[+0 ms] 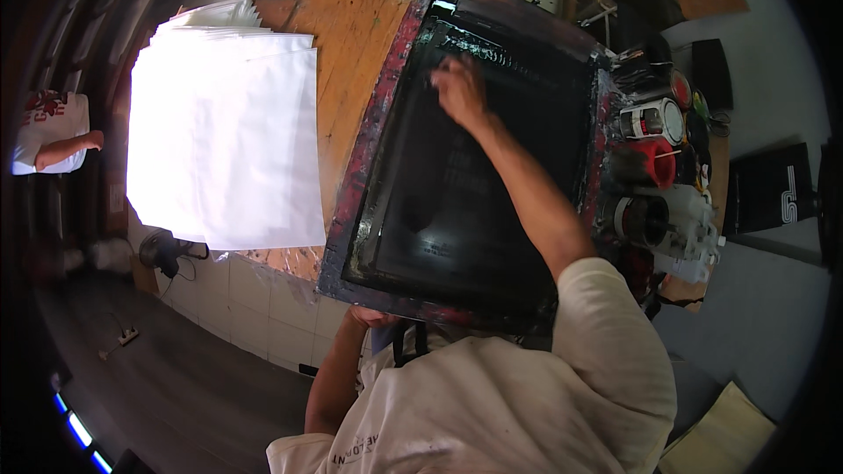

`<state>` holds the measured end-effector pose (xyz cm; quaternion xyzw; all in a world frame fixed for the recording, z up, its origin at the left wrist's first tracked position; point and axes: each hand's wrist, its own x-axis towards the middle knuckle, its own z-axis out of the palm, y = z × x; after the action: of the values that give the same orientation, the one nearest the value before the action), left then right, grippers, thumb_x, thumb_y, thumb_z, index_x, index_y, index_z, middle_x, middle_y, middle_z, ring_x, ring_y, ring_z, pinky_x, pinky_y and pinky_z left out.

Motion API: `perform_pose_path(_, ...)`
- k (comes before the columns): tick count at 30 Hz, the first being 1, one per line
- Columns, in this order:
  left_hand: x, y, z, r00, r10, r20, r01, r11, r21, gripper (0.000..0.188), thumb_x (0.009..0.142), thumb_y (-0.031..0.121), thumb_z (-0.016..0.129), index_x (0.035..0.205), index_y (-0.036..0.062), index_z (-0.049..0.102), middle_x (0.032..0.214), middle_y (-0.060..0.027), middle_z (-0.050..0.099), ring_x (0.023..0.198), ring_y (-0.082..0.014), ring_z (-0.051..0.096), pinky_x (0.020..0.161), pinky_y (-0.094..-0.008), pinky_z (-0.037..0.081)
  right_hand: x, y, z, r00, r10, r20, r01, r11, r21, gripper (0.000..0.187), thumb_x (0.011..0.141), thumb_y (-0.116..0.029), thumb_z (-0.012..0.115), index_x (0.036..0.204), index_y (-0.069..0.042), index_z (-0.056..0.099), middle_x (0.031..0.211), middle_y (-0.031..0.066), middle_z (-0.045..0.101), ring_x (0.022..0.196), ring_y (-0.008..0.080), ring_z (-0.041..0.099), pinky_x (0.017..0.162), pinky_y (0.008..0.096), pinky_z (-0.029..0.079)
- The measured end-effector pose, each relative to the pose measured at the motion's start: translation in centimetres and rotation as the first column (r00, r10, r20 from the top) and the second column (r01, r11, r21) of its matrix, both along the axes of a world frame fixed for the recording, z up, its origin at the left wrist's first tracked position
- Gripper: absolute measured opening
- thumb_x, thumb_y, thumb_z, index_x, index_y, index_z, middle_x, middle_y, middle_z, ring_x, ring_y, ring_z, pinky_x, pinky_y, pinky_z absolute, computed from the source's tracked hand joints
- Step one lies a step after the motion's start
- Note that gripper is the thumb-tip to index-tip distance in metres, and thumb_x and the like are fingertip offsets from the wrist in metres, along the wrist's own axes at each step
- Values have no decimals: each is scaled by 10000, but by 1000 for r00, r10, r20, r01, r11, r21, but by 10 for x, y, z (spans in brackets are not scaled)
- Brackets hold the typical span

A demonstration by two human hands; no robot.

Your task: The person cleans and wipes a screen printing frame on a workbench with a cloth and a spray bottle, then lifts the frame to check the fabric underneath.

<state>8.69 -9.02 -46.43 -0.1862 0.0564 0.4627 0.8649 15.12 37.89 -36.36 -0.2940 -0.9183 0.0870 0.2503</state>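
Observation:
A large silk-screen frame (351,202) with dark mesh and a paint-stained red and grey border lies tilted on a wooden table in front of me. My right hand (458,92) reaches over to the far left part of the mesh. Its fingers are curled, and whatever they hold is too dark and blurred to name. Wet, shiny streaks (479,48) show on the mesh just beyond it. Faint lettering is visible in the mesh. At the frame's near edge is my left hand (373,317), close against the border, its fingers mostly hidden.
A tall stack of white sheets (228,140) sits left of the frame on the wooden table (342,0). Along the right side stand several cans, a red tub (645,164) and clear plastic bottles (689,224). Another person's arm (70,151) shows at far left.

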Motion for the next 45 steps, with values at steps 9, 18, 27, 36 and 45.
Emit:
perform_pose_path(9,4,-17,-26,989,-40,144,24,994,109,483,900,283,557,1341,118,450,1269,-48,547,986,-131,572,732,-239,468,50,-200,26,942,336,0,-324,908,-266,209,729,-48,643,897,-160,697,980,52,576,1021,283,547,1000,474,389)
perform_pose_path(18,6,31,37,963,-89,-256,147,965,217,476,925,256,536,1321,10,442,1241,-123,555,991,-138,573,854,-267,485,155,-71,23,935,-348,-70,352,934,57,79,732,-28,626,766,-91,659,856,103,592,834,345,545,747,451,425)
perform_pose_path(27,2,33,62,872,36,-489,183,901,393,491,934,230,525,1346,-14,415,1300,-188,521,1168,-314,526,1017,-495,393,188,-159,32,982,-130,136,130,991,8,238,714,-34,641,933,-111,693,1019,133,603,1000,354,539,930,487,422)
perform_pose_path(36,23,47,97,813,76,-577,188,904,384,680,826,386,637,1379,68,402,1398,-172,438,1282,-372,423,1029,-579,355,213,-125,41,876,-375,303,396,918,-9,359,684,-139,688,1042,-130,661,1131,181,568,1133,383,476,997,481,368)
perform_pose_path(45,13,46,79,824,-34,-565,200,951,235,661,817,351,659,1373,86,418,1408,-137,440,1278,-372,424,1069,-604,282,446,-144,108,-102,-886,-453,981,-15,-192,949,761,-299,757,1412,90,186,1420,311,285,1324,437,280,1099,467,252)
